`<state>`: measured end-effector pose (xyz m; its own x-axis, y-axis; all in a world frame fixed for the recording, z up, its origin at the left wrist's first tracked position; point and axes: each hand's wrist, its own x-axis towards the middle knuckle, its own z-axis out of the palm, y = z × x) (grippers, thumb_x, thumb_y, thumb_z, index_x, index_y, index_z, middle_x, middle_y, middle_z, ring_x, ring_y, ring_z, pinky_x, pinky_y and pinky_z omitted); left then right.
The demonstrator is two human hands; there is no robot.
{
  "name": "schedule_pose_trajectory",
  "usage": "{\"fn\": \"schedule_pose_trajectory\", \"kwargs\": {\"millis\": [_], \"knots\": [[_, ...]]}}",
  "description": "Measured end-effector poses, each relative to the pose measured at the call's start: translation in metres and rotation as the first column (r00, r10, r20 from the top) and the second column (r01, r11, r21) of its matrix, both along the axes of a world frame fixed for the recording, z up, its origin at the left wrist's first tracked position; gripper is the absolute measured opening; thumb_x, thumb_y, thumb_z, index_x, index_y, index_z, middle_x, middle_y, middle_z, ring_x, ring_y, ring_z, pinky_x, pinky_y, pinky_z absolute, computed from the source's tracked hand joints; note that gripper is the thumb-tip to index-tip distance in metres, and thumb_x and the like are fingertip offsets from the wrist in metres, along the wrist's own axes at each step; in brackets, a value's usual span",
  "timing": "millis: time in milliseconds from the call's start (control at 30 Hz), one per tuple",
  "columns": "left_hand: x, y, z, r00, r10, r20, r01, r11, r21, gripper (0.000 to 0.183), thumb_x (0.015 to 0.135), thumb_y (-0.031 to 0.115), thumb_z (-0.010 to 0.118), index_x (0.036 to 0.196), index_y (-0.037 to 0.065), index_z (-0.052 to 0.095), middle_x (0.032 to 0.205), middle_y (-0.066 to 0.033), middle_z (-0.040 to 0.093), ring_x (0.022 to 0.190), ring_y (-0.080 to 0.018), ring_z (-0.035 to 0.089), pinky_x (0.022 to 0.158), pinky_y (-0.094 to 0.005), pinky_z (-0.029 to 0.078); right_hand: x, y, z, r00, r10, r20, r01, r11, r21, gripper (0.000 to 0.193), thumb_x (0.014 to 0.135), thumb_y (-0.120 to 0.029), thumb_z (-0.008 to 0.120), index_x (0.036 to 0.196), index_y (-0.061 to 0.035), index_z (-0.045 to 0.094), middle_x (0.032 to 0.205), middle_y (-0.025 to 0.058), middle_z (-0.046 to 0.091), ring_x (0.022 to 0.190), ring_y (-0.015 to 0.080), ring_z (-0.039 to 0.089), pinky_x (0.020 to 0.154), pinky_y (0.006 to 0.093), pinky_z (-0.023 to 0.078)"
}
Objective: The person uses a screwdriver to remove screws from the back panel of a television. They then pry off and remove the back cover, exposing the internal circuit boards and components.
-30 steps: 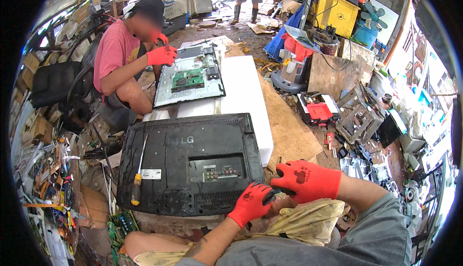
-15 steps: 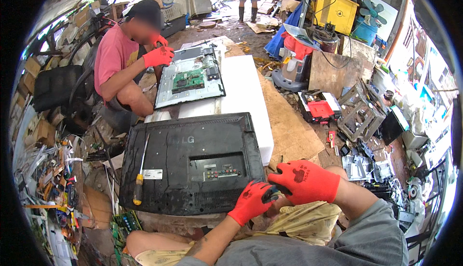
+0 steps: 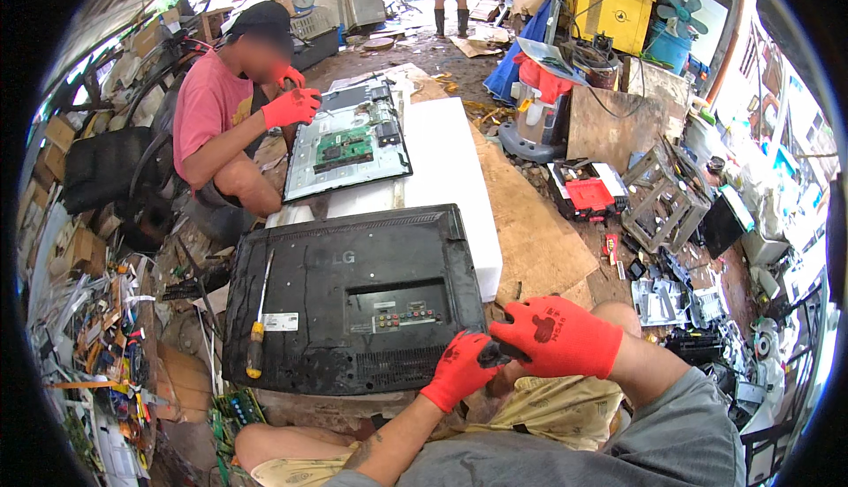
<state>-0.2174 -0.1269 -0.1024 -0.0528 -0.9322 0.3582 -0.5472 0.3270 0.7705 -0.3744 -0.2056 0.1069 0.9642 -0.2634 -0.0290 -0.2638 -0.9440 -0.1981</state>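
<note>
In front of me lies a black flat-screen TV (image 3: 309, 284), back side up, with a row of coloured sockets in its recess. On its left part rests a screwdriver (image 3: 255, 350) with a yellow and black handle. Both hands wear red gloves with dark fingertips. My left hand (image 3: 461, 370) is closed just off the TV's near right corner. Close beside it my right hand (image 3: 558, 337) is closed too, fingertips meeting the left's. Something small and dark seems to be between them; its kind is hidden by the fingers.
Across from me a person in a pink shirt (image 3: 212, 103), with red gloves, works over an opened TV panel (image 3: 344, 147) with a green circuit board. White foam (image 3: 450, 160) lies under it. A red and black toolbox (image 3: 590, 194) and scrap lie right; cable scrap (image 3: 106, 346) heaps left.
My hands stay together, with the fingers shifting slightly around what they hold. The far standing person has moved a little. The view has tilted slightly.
</note>
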Motion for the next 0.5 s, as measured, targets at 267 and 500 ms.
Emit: {"fn": "schedule_pose_trajectory", "kwargs": {"millis": [267,500], "knots": [[0.002,-0.001,0.004,0.991,-0.094,-0.095,0.102,0.991,0.081,0.03,0.077,0.02,0.077,0.101,0.007,0.068,0.101,-0.0143,0.068,0.102,-0.0365,0.062,0.093,-0.0467,0.047,-0.003,-0.008,0.005,1.0,-0.022,-0.015,0.023,0.997,0.08,0.047,0.073,-0.021,0.072,0.115,-0.0096,0.055,0.097,0.0168,0.06,0.084,0.0347,0.065,0.068,0.0446,0.052],[0.002,-0.002,-0.005,1.0,-0.026,0.01,0.026,1.0,-0.006,0.029,0.077,0.022,0.076,0.099,0.006,0.065,0.101,-0.0151,0.066,0.099,-0.0375,0.061,0.089,-0.0459,0.048,-0.001,0.006,0.01,0.996,-0.075,-0.05,0.076,0.997,0.013,0.037,0.079,-0.027,0.071,0.107,-0.0082,0.057,0.089,0.0147,0.06,0.081,0.0328,0.065,0.066,0.0442,0.051]]}}
